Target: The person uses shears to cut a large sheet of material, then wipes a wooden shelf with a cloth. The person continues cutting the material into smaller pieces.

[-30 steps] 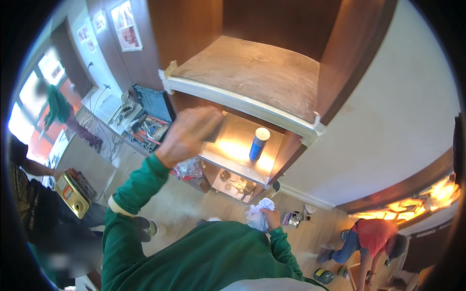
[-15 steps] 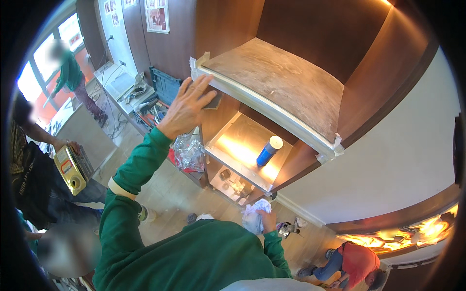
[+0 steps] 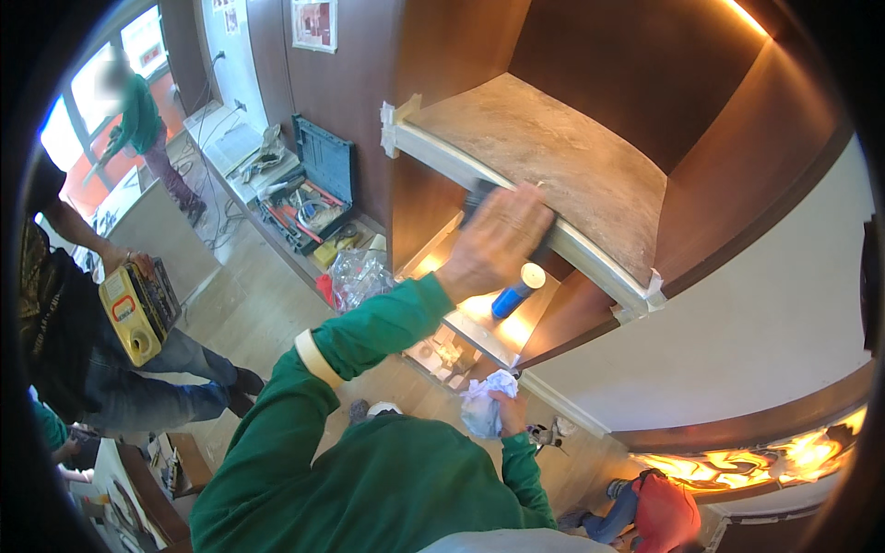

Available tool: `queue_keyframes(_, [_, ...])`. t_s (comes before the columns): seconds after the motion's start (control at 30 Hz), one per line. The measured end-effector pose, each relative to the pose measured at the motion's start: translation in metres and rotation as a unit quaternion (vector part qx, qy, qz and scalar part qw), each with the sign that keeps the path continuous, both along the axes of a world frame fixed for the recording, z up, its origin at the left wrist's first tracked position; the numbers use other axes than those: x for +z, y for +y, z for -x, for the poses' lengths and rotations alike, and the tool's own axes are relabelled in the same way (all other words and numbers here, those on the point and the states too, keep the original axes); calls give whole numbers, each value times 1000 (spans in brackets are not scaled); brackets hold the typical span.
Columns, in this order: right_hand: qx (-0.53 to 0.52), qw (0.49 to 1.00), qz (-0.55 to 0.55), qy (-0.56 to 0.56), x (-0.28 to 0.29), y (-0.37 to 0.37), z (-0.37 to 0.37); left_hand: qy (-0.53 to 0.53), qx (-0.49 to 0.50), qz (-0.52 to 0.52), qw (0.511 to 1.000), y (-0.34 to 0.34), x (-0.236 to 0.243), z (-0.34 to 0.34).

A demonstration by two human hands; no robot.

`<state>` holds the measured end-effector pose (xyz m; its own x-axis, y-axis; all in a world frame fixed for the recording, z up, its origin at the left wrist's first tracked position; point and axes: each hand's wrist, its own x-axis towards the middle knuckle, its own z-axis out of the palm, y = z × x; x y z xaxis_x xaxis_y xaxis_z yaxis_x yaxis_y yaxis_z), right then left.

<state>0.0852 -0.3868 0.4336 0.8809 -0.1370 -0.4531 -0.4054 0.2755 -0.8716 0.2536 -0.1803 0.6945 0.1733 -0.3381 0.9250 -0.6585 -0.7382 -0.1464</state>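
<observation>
Dark pad (image 3: 477, 200) is gripped in the left hand (image 3: 498, 235) at the shelf edge (image 3: 599, 264), right hand (image 3: 511, 413) clutching white cloth (image 3: 481, 404).

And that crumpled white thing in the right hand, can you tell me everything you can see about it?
The crumpled white bundle is mostly white with bluish-grey patches, and full of soft folds. It looks thin and floppy, like cloth or paper; I can't tell which. It's bunched up, not spread out. The right hand grips its right side. In the picture it shows just below the front of the brown cabinet.
</observation>
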Motion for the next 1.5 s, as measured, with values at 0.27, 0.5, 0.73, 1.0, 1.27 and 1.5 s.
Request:
queue_keyframes(0.27, [3,999,43,17,-33,-14,18,-25,7,10,1000,101,12,-62])
queue_keyframes(0.5, [15,998,-20,49,-19,4,3,12,-66,-28,997,12,6,-38])
queue_keyframes(0.73, [71,996,-47,-35,91,23,-33,39,-105,-92,989,55,44,-43])
queue_keyframes(1.0, [85,928,10,-362,320,26,-84,-38,-76,76,993,94,144,-43])
queue_keyframes(1.27, [-151,813,330,-455,394,42,-202,140,-122,-133,974,36,162,-111])
queue_keyframes(1.5, [-98,739,356,-564,460,14,-130,125,-257,-11,958,59,227,-86])
